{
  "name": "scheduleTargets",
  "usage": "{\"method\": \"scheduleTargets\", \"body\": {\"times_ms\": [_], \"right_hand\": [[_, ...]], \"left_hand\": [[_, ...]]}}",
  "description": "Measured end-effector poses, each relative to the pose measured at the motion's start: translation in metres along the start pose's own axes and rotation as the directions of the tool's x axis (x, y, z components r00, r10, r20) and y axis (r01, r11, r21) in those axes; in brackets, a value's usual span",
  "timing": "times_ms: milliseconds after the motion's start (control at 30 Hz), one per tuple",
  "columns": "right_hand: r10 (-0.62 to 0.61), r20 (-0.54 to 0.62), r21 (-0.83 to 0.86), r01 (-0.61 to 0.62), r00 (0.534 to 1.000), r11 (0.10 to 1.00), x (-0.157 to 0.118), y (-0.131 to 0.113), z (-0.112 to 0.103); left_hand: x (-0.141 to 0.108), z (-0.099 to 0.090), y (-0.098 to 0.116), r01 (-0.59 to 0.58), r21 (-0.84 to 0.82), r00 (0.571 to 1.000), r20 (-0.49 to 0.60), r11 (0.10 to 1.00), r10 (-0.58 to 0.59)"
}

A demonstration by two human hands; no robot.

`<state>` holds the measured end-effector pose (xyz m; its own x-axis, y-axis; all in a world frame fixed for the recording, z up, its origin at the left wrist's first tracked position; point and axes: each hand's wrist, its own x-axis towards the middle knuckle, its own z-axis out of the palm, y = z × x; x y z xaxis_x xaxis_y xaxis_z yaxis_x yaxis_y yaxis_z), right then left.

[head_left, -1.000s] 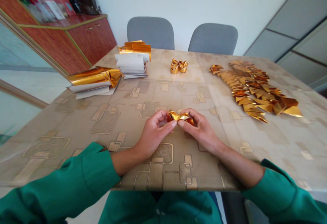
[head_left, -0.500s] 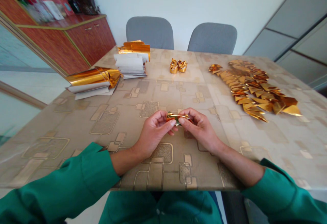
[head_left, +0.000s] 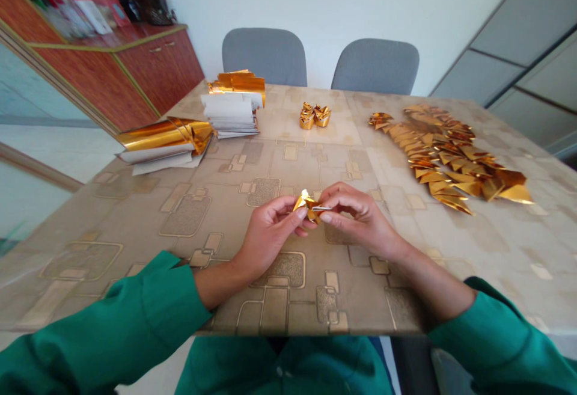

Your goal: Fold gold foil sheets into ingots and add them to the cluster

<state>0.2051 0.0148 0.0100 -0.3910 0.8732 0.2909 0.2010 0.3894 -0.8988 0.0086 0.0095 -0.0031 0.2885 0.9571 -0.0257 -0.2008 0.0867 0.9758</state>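
Small folded gold foil piece (head_left: 307,205), pinched in the air above the near half of the table, between 2 hands. Left hand (head_left: 270,237) curled, thumb and fingertips closed on the piece from its left; right hand (head_left: 358,217) curled too, fingertips gripping from the right. Forearms angled inward, resting across the near table edge (head_left: 315,333), with green sleeves (head_left: 103,323) (head_left: 500,338) running off the bottom corners of the frame. Wide stretch of patterned tablecloth (head_left: 505,251) on both sides of the hands and ahead of them, up to the nearest foil and paper.

Most of the piece hidden behind fingers, its exact folds hard to make out; thin pale strip of it showing toward the right hand.

Farther off, 2 paper stacks with gold foil on top (head_left: 164,140) (head_left: 234,106) at upper left; 2 folded gold ingot shapes (head_left: 314,116), touching, at far centre; long heap of gold triangles (head_left: 444,160) at right. Beyond the far edge, 2 grey chairs (head_left: 264,58) (head_left: 375,67); at left, a reddish-brown cabinet (head_left: 153,70) topped with clutter (head_left: 90,13) too blurred and cut off to identify.
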Motion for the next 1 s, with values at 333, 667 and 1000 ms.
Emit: {"method": "scheduleTargets", "body": {"times_ms": [333,667,1000], "right_hand": [[0.198,-0.162,0.099,-0.183,0.967,0.978,-0.002,0.009,0.016],[0.229,-0.127,0.295,-0.183,0.965,0.938,-0.001,0.004,0.023],[0.361,0.073,0.354,-0.363,0.93,0.862,-0.002,-0.001,0.013]], "left_hand": [[-0.004,0.003,-0.004,-0.081,0.081,0.997,0.004,0.993,0.081],[0.0,-0.001,-0.004,0.023,-0.032,0.998,0.059,0.999,-0.021],[0.004,-0.001,-0.009,0.033,-0.109,0.999,-0.037,0.994,-0.037]]}}
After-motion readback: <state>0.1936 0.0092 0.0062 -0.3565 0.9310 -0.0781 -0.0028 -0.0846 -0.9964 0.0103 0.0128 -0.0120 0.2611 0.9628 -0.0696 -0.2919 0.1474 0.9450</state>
